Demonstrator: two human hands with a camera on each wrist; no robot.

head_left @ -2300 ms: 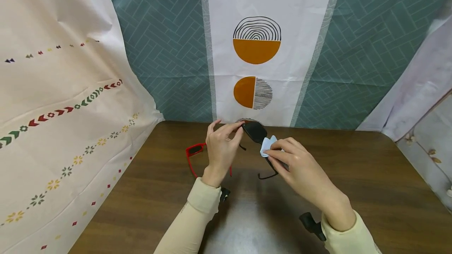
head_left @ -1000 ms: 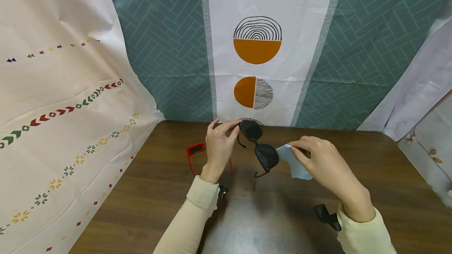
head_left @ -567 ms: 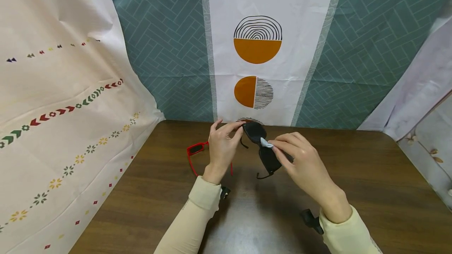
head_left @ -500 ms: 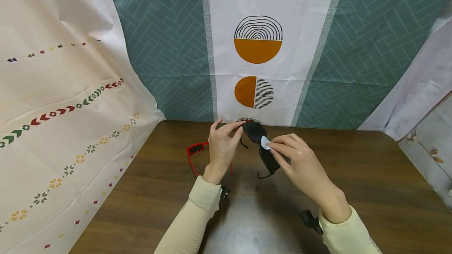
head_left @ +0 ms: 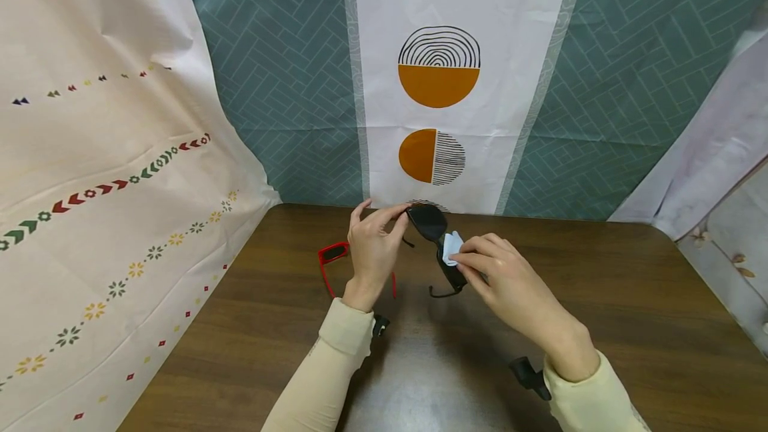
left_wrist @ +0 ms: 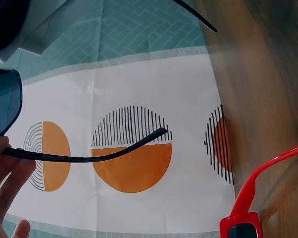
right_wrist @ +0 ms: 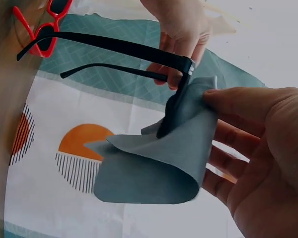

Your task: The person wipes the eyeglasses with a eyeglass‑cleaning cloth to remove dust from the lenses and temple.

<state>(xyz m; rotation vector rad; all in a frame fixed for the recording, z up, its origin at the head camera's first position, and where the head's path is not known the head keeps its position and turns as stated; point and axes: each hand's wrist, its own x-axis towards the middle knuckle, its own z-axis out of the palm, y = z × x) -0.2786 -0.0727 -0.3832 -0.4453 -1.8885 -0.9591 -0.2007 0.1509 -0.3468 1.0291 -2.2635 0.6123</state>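
My left hand (head_left: 375, 245) pinches the black sunglasses (head_left: 429, 222) at one end of the frame, holding them tilted above the table. In the left wrist view a dark temple arm (left_wrist: 89, 159) reaches out from the fingertips. My right hand (head_left: 510, 282) pinches a light blue cloth (head_left: 451, 249) against the other lens, which is partly covered by it. The right wrist view shows the cloth (right_wrist: 149, 168) folded in a loop, its upper edge over the lens and under my thumb. On the table behind my left hand lie red sunglasses (head_left: 333, 253), partly hidden.
The brown wooden table (head_left: 240, 339) spreads beneath both hands. A patterned curtain (head_left: 288, 85) hangs at its back edge, and a cream cloth (head_left: 120, 185) drapes along the left side. Black camera mounts (head_left: 529, 377) sit at the wrists.
The right hand was out to the right with the cloth hanging a second ago; it has come back left onto the lens. The black sunglasses have shifted slightly in the left hand's pinch.
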